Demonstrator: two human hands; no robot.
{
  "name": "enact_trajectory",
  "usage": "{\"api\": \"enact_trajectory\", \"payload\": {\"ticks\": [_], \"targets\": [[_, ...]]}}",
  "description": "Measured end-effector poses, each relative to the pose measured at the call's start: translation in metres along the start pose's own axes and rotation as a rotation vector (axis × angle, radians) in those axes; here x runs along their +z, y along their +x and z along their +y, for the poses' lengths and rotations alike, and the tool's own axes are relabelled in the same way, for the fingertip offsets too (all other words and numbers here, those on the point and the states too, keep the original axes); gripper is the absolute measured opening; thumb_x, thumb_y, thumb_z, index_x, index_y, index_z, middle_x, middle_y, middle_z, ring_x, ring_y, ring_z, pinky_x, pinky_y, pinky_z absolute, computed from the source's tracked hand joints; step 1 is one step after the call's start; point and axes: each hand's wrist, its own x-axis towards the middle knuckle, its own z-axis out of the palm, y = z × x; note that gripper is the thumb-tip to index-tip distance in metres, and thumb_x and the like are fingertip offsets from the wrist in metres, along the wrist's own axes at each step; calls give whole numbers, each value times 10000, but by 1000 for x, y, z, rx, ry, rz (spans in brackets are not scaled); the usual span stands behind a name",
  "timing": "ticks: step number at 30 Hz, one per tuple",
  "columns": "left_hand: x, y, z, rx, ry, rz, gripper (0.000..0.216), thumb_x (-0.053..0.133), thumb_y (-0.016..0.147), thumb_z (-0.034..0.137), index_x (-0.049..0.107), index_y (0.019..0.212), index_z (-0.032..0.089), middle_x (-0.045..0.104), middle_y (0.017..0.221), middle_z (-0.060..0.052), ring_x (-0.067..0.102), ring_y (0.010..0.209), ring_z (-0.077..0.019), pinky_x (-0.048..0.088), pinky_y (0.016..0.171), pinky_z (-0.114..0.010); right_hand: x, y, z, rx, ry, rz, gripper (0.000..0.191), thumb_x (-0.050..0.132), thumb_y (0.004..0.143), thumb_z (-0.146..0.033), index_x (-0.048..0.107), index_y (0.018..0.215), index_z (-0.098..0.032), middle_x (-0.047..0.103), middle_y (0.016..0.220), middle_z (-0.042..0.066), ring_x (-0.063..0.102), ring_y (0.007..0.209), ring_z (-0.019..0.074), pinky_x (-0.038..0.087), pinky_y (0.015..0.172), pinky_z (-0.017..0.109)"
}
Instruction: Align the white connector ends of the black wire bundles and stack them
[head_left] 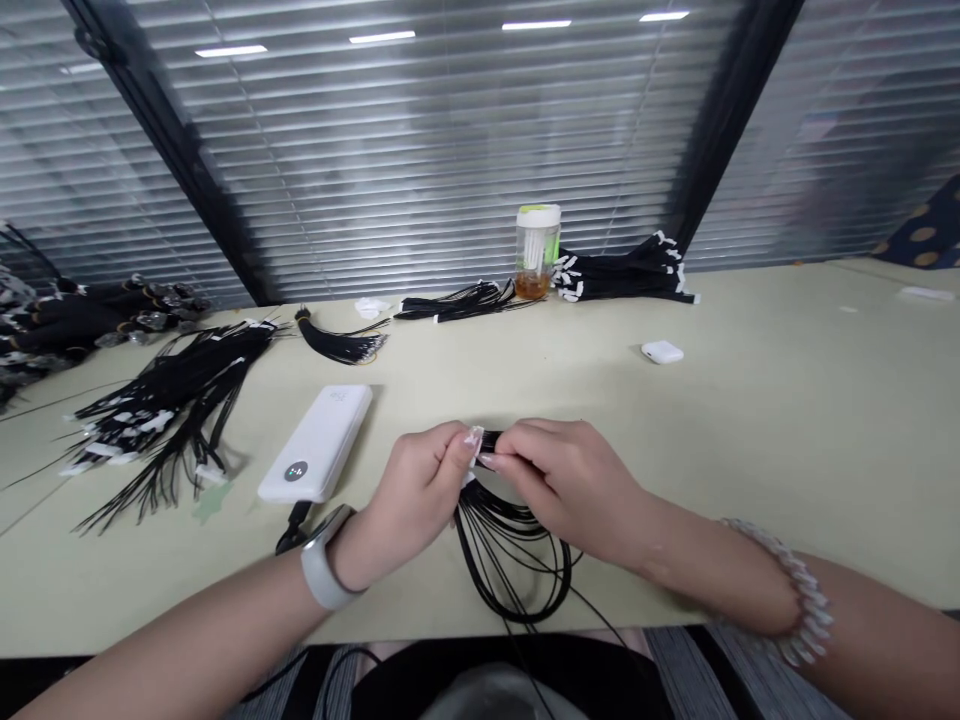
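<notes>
My left hand (pixel 420 490) and my right hand (pixel 566 480) meet over the near middle of the pale table (pixel 750 450). Both are closed in a pinch on the top of a bundle of thin black cords (pixel 517 555), where a small white tag shows between the fingertips. The cords hang down in a loop toward the table's near edge. A white watch is on my left wrist and a beaded bracelet on my right.
A white power bank (pixel 319 442) lies just left of my hands. Loose black cords with white tags (pixel 161 405) spread at the left. More bundles (pixel 630 270) and a jar with a green lid (pixel 537 250) stand at the back. A small white case (pixel 662 351) lies right.
</notes>
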Motion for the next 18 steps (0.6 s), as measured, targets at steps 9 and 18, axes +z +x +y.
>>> {"api": "enact_trajectory", "payload": {"ticks": [9,18], "targets": [[-9,10,9,-281,-150,7,382,376,849,417,395,560,168,385,424,46,370,395,-77,276,386,-193,-18,11,20,59,119,-95,105,507,804,-153,550,710,-170,563,679,-38,471,606,54,342,571,171],[-10,15,-6,-403,-431,-21,434,371,825,530,478,618,164,420,399,44,397,326,-82,297,337,-202,-27,14,32,191,147,-186,84,495,795,-211,552,743,-178,537,608,-36,453,548,70,339,522,198]]}}
